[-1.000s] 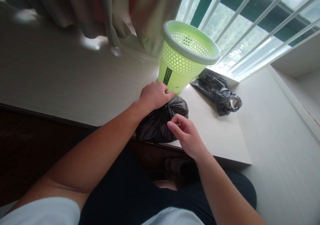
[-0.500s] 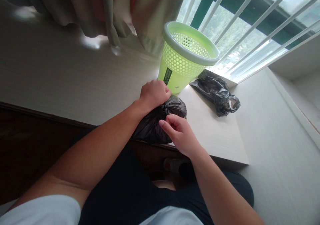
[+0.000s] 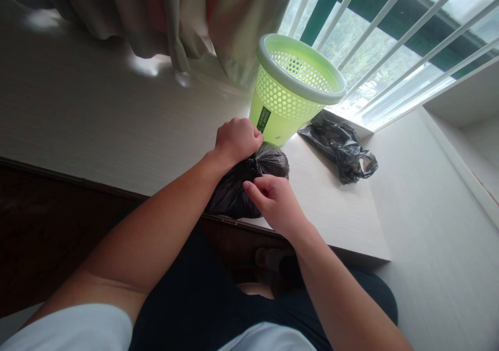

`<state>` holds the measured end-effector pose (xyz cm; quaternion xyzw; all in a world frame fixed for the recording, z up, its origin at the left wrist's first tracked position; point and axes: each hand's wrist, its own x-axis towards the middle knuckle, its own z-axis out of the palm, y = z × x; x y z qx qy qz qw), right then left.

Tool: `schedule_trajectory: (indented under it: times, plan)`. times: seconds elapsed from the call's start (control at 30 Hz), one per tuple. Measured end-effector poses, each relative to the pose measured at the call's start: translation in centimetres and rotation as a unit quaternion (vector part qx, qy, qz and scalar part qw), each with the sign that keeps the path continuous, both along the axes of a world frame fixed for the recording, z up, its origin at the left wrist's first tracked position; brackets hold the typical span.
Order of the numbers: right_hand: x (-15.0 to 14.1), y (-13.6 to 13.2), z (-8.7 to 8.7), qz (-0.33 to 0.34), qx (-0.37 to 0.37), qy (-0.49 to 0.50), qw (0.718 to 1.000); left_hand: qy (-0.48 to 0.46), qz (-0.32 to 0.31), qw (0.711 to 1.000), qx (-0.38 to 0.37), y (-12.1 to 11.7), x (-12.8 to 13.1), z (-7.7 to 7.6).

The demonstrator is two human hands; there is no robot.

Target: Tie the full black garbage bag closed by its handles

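Note:
A filled black garbage bag [image 3: 234, 192] rests at the front edge of a pale wooden ledge [image 3: 156, 132]. Its gathered neck, with a knot, shows between my hands. My left hand [image 3: 238, 139] is closed in a fist on the far side of the knot, gripping the bag's end. On the near side my right hand [image 3: 273, 197] is closed too, thumb against the curled fingers, pinching the other end. Most of the plastic inside both grips is hidden. Right behind the bag stands a green trash can [image 3: 280, 117] with a perforated upper wall and a grey rim.
Another black plastic bag [image 3: 343, 145], crumpled, lies on the ledge right of the can. Curtains [image 3: 148, 18] hang at the back left. A barred window [image 3: 382, 44] is behind the can, and a pale panel [image 3: 436, 184] rises at the right.
Both hands have shifted slightly up and left with the garbage bag's neck, still gripping it. The can and the crumpled bag appear a little further right as the view moves.

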<state>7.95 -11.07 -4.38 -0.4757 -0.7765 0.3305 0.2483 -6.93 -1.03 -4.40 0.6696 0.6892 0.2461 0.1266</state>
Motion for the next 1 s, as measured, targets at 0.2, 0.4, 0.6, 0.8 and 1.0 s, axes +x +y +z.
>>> schedule_trajectory:
  times: [0.2, 0.4, 0.6, 0.8, 1.0]
  plan:
    - [-0.2, 0.3, 0.1, -0.001, 0.009, 0.009, 1.0, -0.009, 0.012, 1.0, -0.009, 0.5, -0.2, 0.3]
    - [-0.4, 0.0, 0.2, -0.007, -0.005, 0.019, 1.0, -0.024, 0.02, 0.999, -0.009, 0.6, -0.3, 0.2]
    - [-0.5, -0.1, 0.4, -0.016, -0.003, 0.028, 0.999, -0.033, 0.025, 0.999, -0.01, 0.9, -0.6, 0.3]
    - [-0.3, 1.0, 0.9, 0.026, 0.011, 0.026, 0.999, 0.001, 0.041, 0.999, 0.006, 0.8, -1.9, 0.9]
    - [-0.5, 1.5, 0.2, 0.023, 0.004, 0.028, 0.999, 0.028, 0.036, 0.999, 0.011, 1.2, -2.0, 0.2]
